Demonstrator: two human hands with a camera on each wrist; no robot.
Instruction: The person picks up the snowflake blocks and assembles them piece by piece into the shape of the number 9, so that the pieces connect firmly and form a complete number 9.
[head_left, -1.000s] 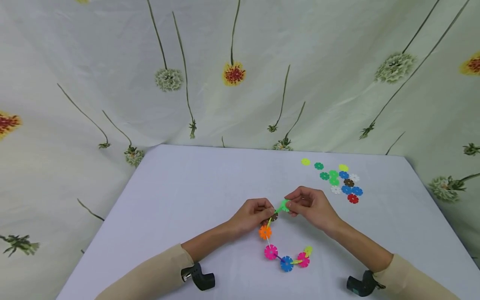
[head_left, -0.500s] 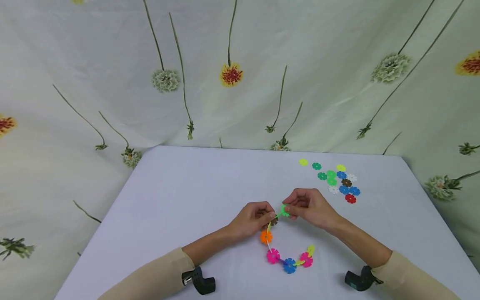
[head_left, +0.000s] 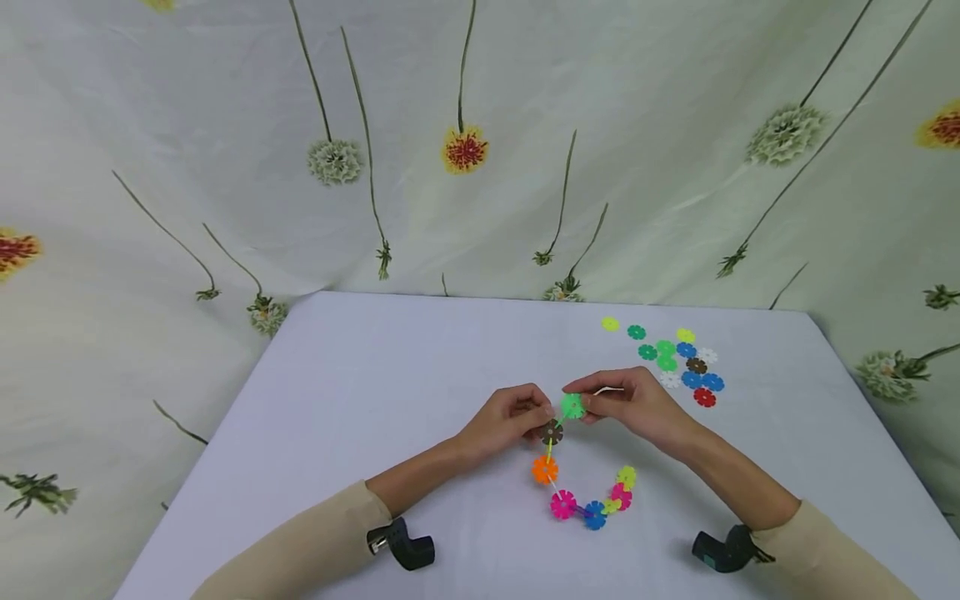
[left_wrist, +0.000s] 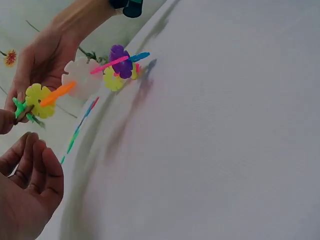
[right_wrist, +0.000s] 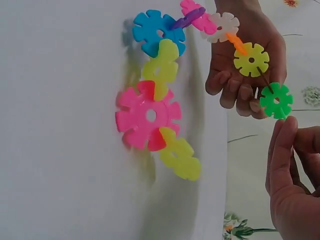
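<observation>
A chain of interlocking plastic snowflake discs hangs between the hands in a curve. My left hand (head_left: 513,421) pinches it at the brown disc (head_left: 552,432). Thumb and index finger of my right hand (head_left: 637,408) are at the edge of the light green disc (head_left: 573,406), which ends the chain; a second green disc, edge-on, joins it to the brown one. Further along come an orange disc (head_left: 545,469), a pink disc (head_left: 563,504), a blue disc (right_wrist: 159,33), another pink disc (right_wrist: 150,116) and a yellow disc (right_wrist: 180,159) at the loose end.
Several loose discs lie at the back right of the white table (head_left: 390,358), among them a red disc (head_left: 704,397), a brown disc (head_left: 697,366) and a yellow disc (head_left: 611,323) off to the left. A flower-printed cloth (head_left: 405,208) hangs behind the table.
The chain has swung rightward, its loose end rising a little. Both hands have shifted slightly up, and the end green disc now shows more of its face beside the right fingertips.
</observation>
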